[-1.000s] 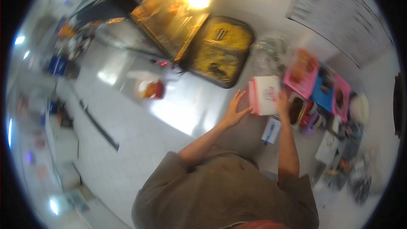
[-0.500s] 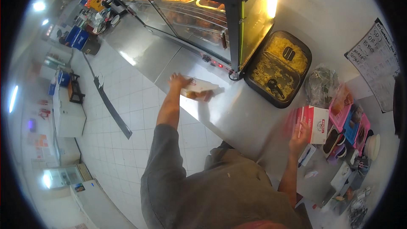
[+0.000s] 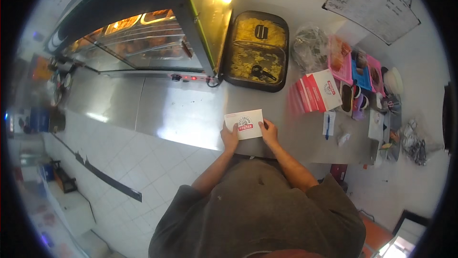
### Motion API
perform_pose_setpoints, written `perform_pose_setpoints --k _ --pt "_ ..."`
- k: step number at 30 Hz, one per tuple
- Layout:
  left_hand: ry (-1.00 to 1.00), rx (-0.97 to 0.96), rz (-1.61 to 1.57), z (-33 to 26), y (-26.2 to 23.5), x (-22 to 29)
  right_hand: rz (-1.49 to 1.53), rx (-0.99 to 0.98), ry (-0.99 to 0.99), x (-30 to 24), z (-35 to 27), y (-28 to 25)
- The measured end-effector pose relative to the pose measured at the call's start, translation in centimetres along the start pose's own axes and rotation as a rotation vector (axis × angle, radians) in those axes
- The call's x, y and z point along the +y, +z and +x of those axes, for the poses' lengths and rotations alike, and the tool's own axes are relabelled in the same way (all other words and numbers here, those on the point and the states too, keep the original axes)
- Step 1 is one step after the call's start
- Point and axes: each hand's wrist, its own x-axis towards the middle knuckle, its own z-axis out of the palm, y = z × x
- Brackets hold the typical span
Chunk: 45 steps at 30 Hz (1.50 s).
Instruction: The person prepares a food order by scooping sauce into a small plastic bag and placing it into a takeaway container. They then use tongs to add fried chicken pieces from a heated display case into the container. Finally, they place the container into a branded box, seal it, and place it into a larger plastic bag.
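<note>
Two-handed grip (image 3: pixel 230 138), white box (image 3: pixel 245 125), fingers likely underneath

Left to right on the counter (image 3: pixel 191 94): food-warming cabinet (image 3: pixel 217 29), divided pan (image 3: pixel 257 86), plastic bag (image 3: pixel 310 50), baskets (image 3: pixel 364 83); before the pan, takeaway carton (image 3: pixel 244 125).

Behind the white box (image 3: pixel 244 123), most fingers of the left hand (image 3: pixel 229 138) and right hand (image 3: pixel 269 133) are hidden, as is the box's underside. The stack of red and white boxes (image 3: pixel 312 93) blurs along its left side. The upper edge cuts off the heated cabinet (image 3: pixel 157 74) and the whiteboard (image 3: pixel 369 7); the trays' food (image 3: pixel 160 15) is too indistinct to name. The contents of the clear plastic bag (image 3: pixel 310 48) cannot be told. At far left, the blue bin (image 3: pixel 39 119) is smeared.
</note>
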Motion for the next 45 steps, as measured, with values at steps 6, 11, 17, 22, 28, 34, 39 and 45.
perform_pose_setpoints --k 6,11,17,22,28,34,39,45 --pt "0.116 -0.328 -0.355 2.3 -2.2 -3.9 0.221 -0.022 0.049 0.6 0.7 -3.4" --pt "-0.048 -0.397 -0.218 1.9 -4.6 0.7 0.28 -0.095 0.166 -2.6 0.4 -5.1" --pt "0.068 -0.311 -0.193 1.6 -3.6 0.4 0.156 0.146 -0.003 0.4 0.5 -2.9" --pt "0.229 -0.234 -0.006 3.3 -3.0 -4.9 0.274 0.107 -0.038 3.6 0.0 -1.5" --pt "0.802 -0.47 0.573 4.8 -5.0 3.3 -0.553 0.084 -0.652 -1.6 -0.1 -5.9" --pt "0.952 -0.826 1.002 4.7 -2.8 5.7 -1.001 -0.359 -1.027 -0.5 0.5 -6.3" --pt "1.183 -0.734 1.031 3.9 -3.2 2.1 -0.854 -0.352 -1.176 0.3 -0.5 -8.2" --pt "1.061 -0.609 1.158 0.5 -1.3 4.4 -0.671 -0.158 -1.057 2.6 -2.8 -9.1"
